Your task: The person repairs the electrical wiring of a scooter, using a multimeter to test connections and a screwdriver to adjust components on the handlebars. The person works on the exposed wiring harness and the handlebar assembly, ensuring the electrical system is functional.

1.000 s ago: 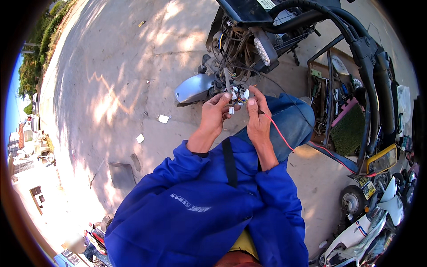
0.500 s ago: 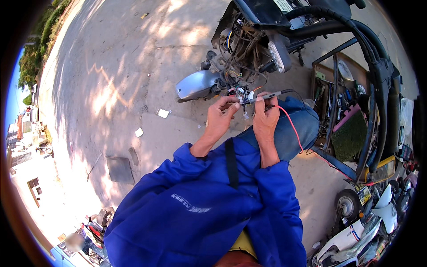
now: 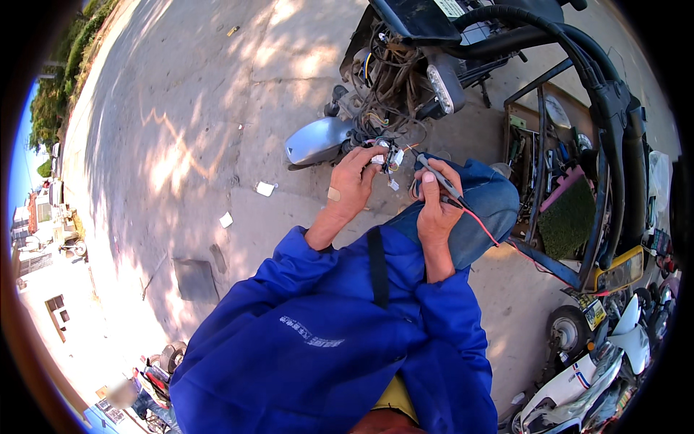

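My left hand (image 3: 353, 179), with a plaster near its wrist, pinches a cluster of white wire connectors (image 3: 396, 157) at the end of a wiring bundle. Apart from it, on the right, my right hand (image 3: 438, 206) is closed around a grey-black test probe (image 3: 435, 175). The probe's thin tip points up and left toward the connectors without touching them. From its lower end a red lead (image 3: 486, 230) runs toward the yellow multimeter (image 3: 620, 272). Whether a second probe sits in the same hand is hard to make out. Tangled wires (image 3: 390, 79) hang from the vehicle's opened front.
A silver mudguard (image 3: 318, 139) stands left of the wiring. Over the right side arches a black tubular frame (image 3: 614, 116), with a tool tray (image 3: 538, 108) and a green-black mat (image 3: 570, 220) beneath. Parked scooters (image 3: 571, 390) fill the lower right. A flat dark piece (image 3: 195, 276) lies on the ground.
My right hand has drawn back from the connectors and turned the probe from nearly level to slanting, tip up-left. My left hand still grips the connectors, its wrist slightly turned.
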The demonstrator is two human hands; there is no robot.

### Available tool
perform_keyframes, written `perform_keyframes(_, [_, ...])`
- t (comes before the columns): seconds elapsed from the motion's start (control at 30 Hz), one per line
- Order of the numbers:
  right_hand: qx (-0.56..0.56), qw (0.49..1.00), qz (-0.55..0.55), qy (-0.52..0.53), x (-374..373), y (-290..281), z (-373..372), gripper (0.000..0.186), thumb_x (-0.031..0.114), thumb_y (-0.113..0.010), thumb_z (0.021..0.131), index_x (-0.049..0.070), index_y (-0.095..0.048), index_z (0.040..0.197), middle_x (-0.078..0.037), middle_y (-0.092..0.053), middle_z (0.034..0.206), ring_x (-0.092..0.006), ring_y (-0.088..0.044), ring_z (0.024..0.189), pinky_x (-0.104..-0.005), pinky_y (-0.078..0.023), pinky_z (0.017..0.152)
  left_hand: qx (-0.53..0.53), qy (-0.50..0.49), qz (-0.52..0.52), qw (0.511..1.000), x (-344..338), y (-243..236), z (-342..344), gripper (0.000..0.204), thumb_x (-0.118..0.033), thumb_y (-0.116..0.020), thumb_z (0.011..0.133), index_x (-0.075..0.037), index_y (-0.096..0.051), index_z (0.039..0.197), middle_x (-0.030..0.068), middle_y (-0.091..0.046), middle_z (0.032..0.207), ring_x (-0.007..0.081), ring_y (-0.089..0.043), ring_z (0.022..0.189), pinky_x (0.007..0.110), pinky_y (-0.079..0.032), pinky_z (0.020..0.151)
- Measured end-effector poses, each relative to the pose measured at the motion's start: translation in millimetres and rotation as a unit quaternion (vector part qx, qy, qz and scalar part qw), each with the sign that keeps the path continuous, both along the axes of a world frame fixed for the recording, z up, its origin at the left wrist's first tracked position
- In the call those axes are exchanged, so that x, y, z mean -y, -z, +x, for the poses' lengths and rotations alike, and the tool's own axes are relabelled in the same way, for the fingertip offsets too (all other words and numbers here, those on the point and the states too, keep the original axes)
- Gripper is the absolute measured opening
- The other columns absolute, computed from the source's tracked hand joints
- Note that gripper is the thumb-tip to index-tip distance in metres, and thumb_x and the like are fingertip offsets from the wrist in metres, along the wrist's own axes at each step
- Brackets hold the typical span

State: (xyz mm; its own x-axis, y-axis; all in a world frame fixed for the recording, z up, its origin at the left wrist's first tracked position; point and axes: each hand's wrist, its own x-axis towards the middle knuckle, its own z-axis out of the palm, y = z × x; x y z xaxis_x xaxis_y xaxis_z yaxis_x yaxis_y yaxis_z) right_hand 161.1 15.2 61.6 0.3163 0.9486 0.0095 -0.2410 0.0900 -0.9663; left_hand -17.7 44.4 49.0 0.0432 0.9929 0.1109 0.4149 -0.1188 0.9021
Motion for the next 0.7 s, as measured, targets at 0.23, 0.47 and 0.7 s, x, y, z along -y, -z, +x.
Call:
perform_keyframes(0.23, [0.243, 0.952, 0.182, -0.048, 0.8, -18.5, -7.9, 0.022, 0.0, -0.073, 0.092, -0.001, -0.073, 0.115, -0.016, -0.075, 0.096, -0.027, -0.074, 0.085, -0.0348, -0.058, 0.076, 0.356, -0.068, -0.209, 0.908, -15.9, -9.8, -4.0, 0.041, 0.002, -0.066, 0.099, 0.009, -0.06, 0.14, 0.0123, -0.074, 0.114, 0.0179, -0.071, 0.095, 0.032, -0.06, 0.085])
perform_keyframes(0.47, [0.34, 0.917, 0.205, -0.039, 1.5, -10.6, -13.5, 0.027, 0.0, -0.076, 0.086, 0.003, -0.074, 0.112, -0.015, -0.075, 0.097, -0.0324, -0.074, 0.083, -0.0387, -0.059, 0.073, 0.441, -0.085, -0.283, 0.847, -27.2, -13.5, -15.4, 0.039, -0.001, -0.062, 0.103, 0.009, -0.058, 0.14, 0.0129, -0.072, 0.112, 0.0188, -0.07, 0.088, 0.032, -0.062, 0.083])
perform_keyframes(0.7, [0.361, 0.898, 0.252, -0.013, -4.8, -8.9, -17.6, 0.033, 0.0, -0.078, 0.082, 0.004, -0.074, 0.115, -0.013, -0.074, 0.098, -0.0322, -0.073, 0.082, -0.0394, -0.057, 0.07, 0.54, -0.109, -0.358, 0.754, -43.3, -10.4, -22.1, 0.043, -0.004, -0.061, 0.105, -0.002, -0.055, 0.147, 0.0119, -0.072, 0.11, 0.0153, -0.07, 0.087, 0.023, -0.062, 0.078])
